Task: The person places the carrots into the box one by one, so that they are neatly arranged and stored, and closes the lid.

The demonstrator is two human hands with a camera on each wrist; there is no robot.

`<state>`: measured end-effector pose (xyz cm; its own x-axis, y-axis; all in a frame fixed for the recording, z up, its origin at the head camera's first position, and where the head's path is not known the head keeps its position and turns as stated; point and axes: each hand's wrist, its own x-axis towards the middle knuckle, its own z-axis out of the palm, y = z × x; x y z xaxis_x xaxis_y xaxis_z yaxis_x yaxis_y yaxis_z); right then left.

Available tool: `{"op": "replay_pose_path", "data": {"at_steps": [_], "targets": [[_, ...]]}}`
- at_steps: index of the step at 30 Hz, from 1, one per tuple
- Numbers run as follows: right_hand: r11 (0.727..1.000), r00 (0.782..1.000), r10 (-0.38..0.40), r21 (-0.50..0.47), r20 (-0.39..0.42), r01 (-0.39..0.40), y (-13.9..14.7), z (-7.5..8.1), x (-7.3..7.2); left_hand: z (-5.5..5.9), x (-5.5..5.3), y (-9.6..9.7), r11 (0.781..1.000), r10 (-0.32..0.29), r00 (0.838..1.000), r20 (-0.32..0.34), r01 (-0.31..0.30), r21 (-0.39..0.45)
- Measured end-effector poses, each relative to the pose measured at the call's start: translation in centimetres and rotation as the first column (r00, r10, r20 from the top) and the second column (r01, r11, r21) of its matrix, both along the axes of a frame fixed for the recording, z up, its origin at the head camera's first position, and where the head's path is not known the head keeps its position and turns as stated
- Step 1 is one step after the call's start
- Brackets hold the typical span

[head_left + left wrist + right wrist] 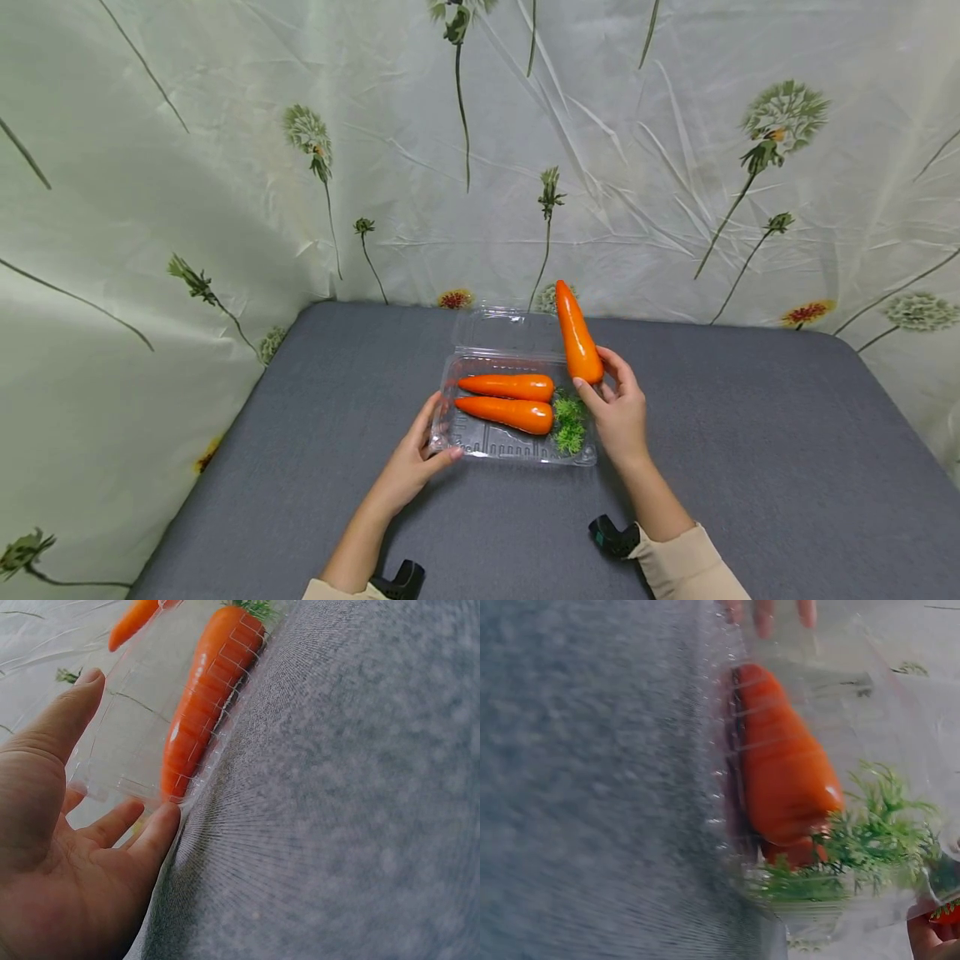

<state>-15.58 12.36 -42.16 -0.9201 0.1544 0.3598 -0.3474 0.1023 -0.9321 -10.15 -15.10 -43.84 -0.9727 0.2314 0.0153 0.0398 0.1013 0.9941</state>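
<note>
Flower-printed fabric [622, 117] hangs behind a grey worktop [735, 433], where a clear container [480, 442] lies opened. The right hand [621, 408] pinches an orange carrot [576, 333] by its thick end, the tip pointing up and away from the fingers, over the container's right rear part. The left hand [417, 447], fingers extended, touches the container's left side; between the hands, two more carrots [504, 413] lie inside beside green sprigs [570, 432]

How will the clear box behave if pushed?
The clear box probably flexes, since its walls look thin. Lying low and wide on the grey table, it seems likelier to slide than tip. The two carrots inside may roll, being rounded.
</note>
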Motion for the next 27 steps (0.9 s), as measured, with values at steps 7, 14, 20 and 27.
{"op": "replay_pose_path", "data": {"at_steps": [7, 14, 20, 27], "targets": [[0.998, 0.998, 0.06, 0.028, -0.015, -0.059, -0.5, -0.5, 0.7, -0.1, 0.0, 0.0, 1.0, -0.006, 1.0, -0.01, 0.006, 0.003], [0.992, 0.992, 0.123, 0.04, -0.04, -0.121, -0.6, -1.0, 1.4, -0.1, 0.0, -0.1, 1.0, -0.003, 1.0, -0.019, 0.003, -0.011], [0.984, 0.984, 0.172, 0.058, -0.043, -0.17, -0.5, -1.0, 2.2, -0.1, 0.0, -0.1, 1.0, -0.002, 1.0, -0.017, 0.002, -0.01], [0.973, 0.972, 0.224, 0.066, -0.067, -0.219, -0.4, -1.3, 2.5, -0.2, 0.0, -0.1, 1.0, -0.003, 1.0, -0.019, 0.003, -0.012]]}}
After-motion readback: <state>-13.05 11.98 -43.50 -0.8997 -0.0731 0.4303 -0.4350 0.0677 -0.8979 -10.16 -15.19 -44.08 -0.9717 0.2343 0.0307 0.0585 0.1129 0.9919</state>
